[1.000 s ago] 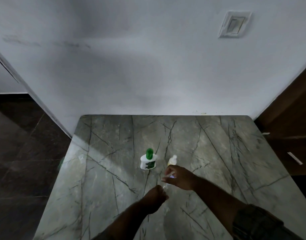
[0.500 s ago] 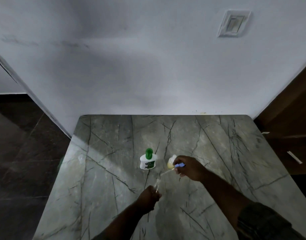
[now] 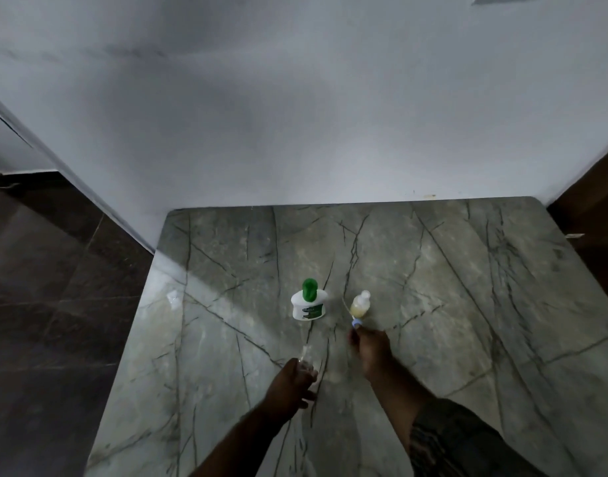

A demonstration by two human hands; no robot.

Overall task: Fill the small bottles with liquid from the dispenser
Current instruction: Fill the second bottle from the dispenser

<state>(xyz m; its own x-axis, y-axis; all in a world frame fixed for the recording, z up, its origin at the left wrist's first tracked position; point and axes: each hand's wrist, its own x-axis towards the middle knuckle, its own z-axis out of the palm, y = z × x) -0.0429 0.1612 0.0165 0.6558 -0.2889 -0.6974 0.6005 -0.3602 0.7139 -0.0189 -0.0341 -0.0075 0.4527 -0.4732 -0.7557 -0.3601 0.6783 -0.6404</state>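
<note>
Dark floor point(image 3: 48, 304) at left. Marbled desk point(image 3: 467, 304) fills lower centre and right, white wall point(image 3: 295, 115) above. Left hand point(image 3: 290, 383), lower centre, grip closed on clear vial point(image 3: 304, 356). Dispenser point(image 3: 308, 304), green cap, mid-frame. Right hand point(image 3: 369, 349) pinches dropper point(image 3: 350, 313), blue bulb, tip beside yellow-filled bottle point(image 3: 360, 304).

Marble table point(image 3: 467, 304) bears dispenser point(image 3: 308, 304), small bottle point(image 3: 360, 305).
</note>
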